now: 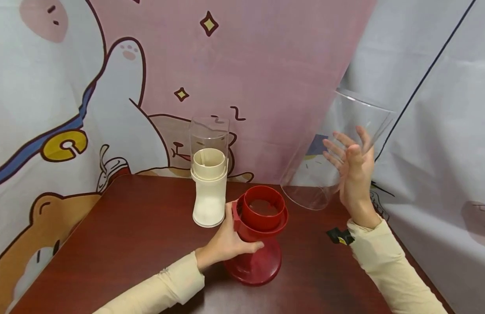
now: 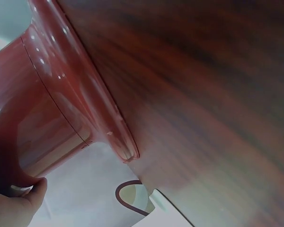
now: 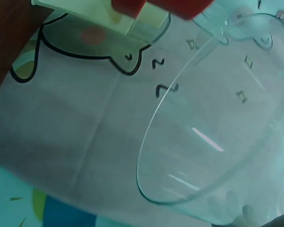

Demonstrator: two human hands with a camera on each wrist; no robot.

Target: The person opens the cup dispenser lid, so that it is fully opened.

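Observation:
My left hand (image 1: 224, 242) grips a red plastic stand (image 1: 254, 264) around its narrow middle, thumb across the front and the other fingers hidden behind. The stand is upright, with a round foot on the table and a ringed open collar on top; its foot fills the upper left of the left wrist view (image 2: 52, 118). Up at the right, my right hand (image 1: 356, 179) holds a wide clear cylinder (image 1: 305, 194), tilted with its lower end toward the stand. Fingers show through its wall. In the right wrist view the clear cylinder (image 3: 203, 156) shows its round open rim.
A cream stand (image 1: 208, 205) with a clear tube (image 1: 208, 128) on top stands behind and left of the red one. Near my right sleeve lies a small black object (image 1: 339, 236) with yellow on it. Printed cloth (image 1: 266, 87) hangs behind the dark red-brown table (image 1: 128, 248).

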